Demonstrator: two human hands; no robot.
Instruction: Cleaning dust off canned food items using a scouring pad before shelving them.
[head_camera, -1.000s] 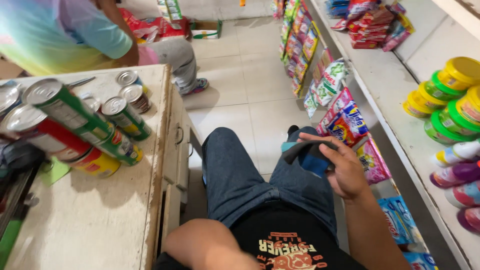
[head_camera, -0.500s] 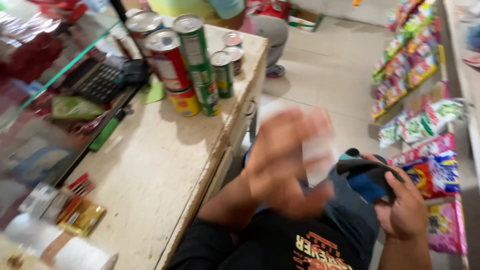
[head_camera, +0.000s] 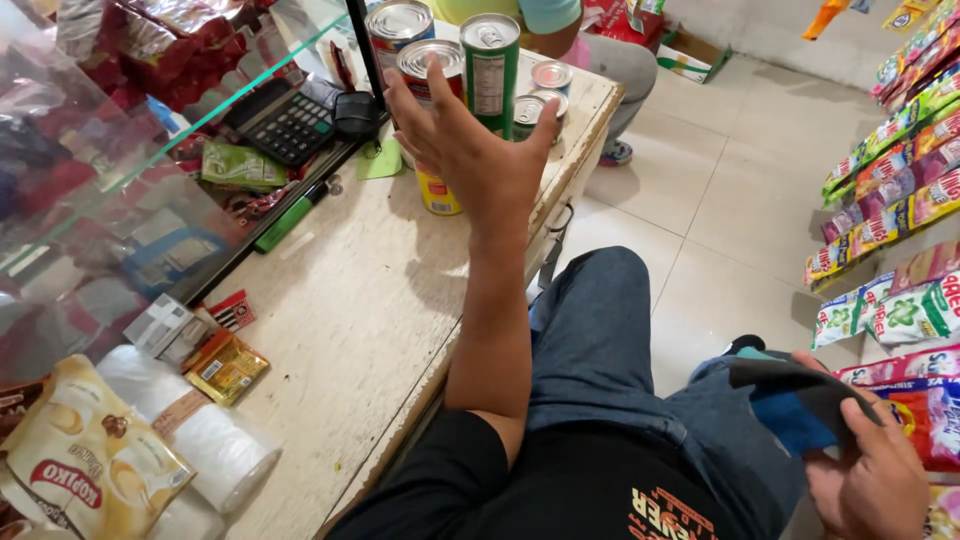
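Reaching over the counter (head_camera: 380, 300), the left hand (head_camera: 470, 150) hung open, fingers spread, just short of the cans (head_camera: 490, 70), none yet grasped. The right hand (head_camera: 870, 480) was closed on a dark cloth (head_camera: 790, 400) at the knee.

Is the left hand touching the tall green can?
Cannot tell. In the head view the open left hand overlaps the tall green can from in front; no contact or gap shows plainly. Right hand grips a dark cloth.
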